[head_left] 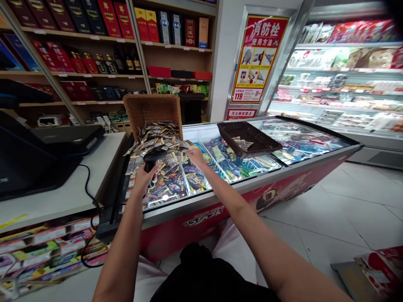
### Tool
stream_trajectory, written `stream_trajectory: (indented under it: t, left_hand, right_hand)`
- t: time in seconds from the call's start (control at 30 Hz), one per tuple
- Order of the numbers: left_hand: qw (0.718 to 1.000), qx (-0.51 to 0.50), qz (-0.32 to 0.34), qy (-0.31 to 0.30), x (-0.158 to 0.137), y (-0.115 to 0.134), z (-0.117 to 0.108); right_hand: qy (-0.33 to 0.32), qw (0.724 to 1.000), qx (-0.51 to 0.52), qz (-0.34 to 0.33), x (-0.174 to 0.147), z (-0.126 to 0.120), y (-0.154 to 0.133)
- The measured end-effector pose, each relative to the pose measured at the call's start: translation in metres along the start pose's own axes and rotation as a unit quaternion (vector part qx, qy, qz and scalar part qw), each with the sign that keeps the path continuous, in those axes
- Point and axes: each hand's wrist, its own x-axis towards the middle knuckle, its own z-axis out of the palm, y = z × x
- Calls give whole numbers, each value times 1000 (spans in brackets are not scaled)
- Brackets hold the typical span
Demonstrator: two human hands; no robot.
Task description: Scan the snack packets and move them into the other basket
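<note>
My left hand (143, 179) is wrapped round the handle of a black barcode scanner (154, 157), its broad head facing away from me over the freezer's glass top. Many small flat snack packets (160, 136) spill in a heap from a tipped tan wicker basket (152, 107) onto the glass. At the right edge of that heap is my right hand (195, 157), fingers closed together; what they hold, if anything, is hidden. Further right a dark brown woven tray (261, 142) lies on the freezer with a few similar packets (242, 143) in it.
The chest freezer (217, 209) stands in front of me, with ice cream packs under its glass. To the left is a white counter (107, 153) with dark checkout equipment (37, 138) and a black cable (86, 184). Boxed-bottle shelves stand behind; a refrigerated display (340, 71) is at right.
</note>
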Motion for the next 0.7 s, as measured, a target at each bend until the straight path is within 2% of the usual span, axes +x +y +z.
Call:
stream_trajectory:
  t: [0.1,0.17,0.23,0.3,0.4,0.5,0.57,0.7]
  left_hand:
    - [999,-27,1,22,-9,-8,-1]
    - [999,-32,3,21,-13,-9,-1]
    - [999,-37,9,15,-15,-7,-2]
    - [999,-36,14,5,-17,-3,-2]
    - [1000,-9,16,-14,-26,9,-2]
    - [995,90,4,-49,-52,26,0]
    - [991,98,-17,-92,-76,35,4]
    - [989,118,-9,-92,-113,35,20]
  right_hand:
    - [-44,997,-58,18,-15,45,-23]
    - [-31,998,-40,23,-21,58,-32]
    - [-2,999,33,25,-24,59,-35]
    - [31,990,134,39,-24,49,-32]
    - [81,964,240,75,-23,21,-23]
    - [103,954,266,90,-28,-10,-12]
    - [108,955,265,84,-36,-26,-6]
    - [121,952,268,81,-57,-40,5]
